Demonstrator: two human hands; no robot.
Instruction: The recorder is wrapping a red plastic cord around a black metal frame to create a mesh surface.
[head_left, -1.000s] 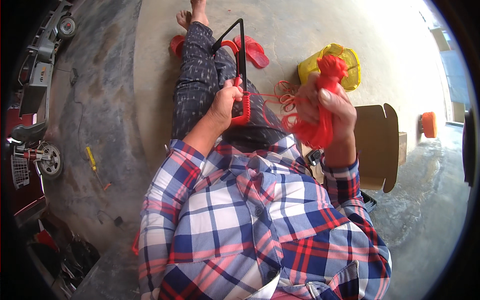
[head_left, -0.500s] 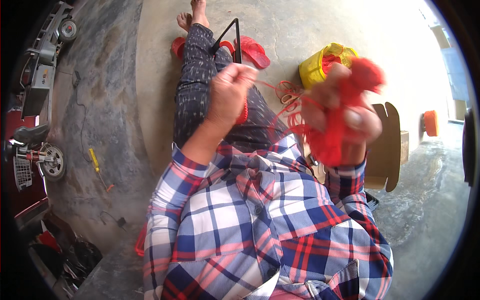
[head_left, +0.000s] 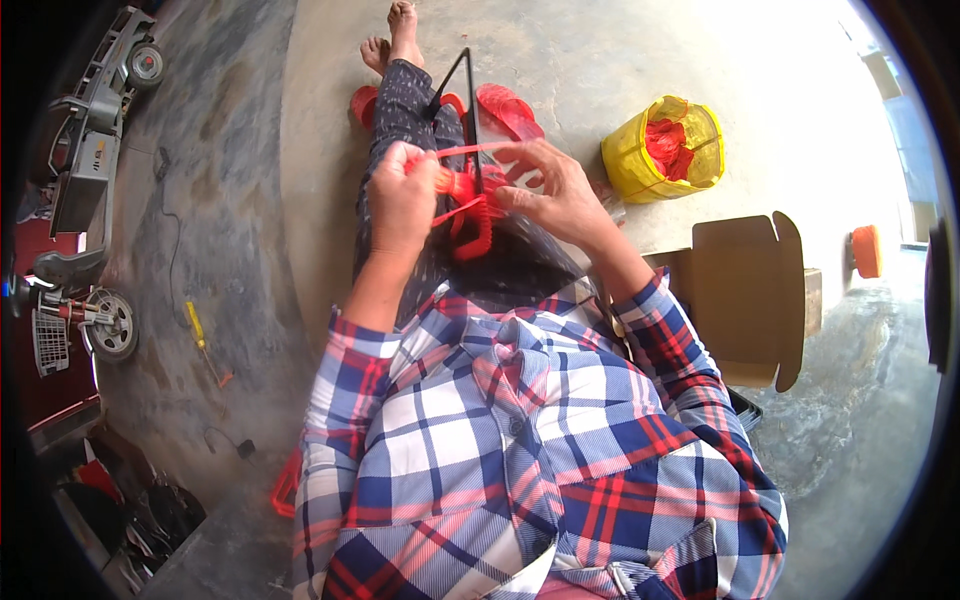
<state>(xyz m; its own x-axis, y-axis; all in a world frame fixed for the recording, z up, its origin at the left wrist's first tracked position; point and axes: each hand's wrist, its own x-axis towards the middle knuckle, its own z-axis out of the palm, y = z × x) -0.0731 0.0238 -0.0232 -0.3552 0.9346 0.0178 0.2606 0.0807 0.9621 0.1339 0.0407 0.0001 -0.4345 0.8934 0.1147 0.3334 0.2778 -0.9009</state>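
Note:
Over my lap, my left hand (head_left: pixel 402 197) is closed in a pinch on red ribbon. My right hand (head_left: pixel 560 195) faces it, fingers curled around the other end. A narrow strip of the red ribbon (head_left: pixel 470 149) stretches between them, and a bunched part lies just below it. Between the hands rises a bent black bar (head_left: pixel 468 85), standing over my legs. The ribbon passes around or beside its lower part; I cannot tell which. A ridged red piece (head_left: pixel 477 238) curves below the bar. The right fingertips partly hide the bunched ribbon.
To the right stand a yellow bucket (head_left: pixel 635 160) holding red material and an open cardboard box (head_left: pixel 750 300). Red sandals (head_left: pixel 510 110) lie beyond my legs. A yellow-handled screwdriver (head_left: pixel 195 325) is on the floor at left, near a cable (head_left: pixel 178 240) and a wheeled vehicle (head_left: pixel 85 190).
My right hand has swung left from near the bucket to the black bar, and the red bundle has come with it. My left hand has shifted slightly left and nearer.

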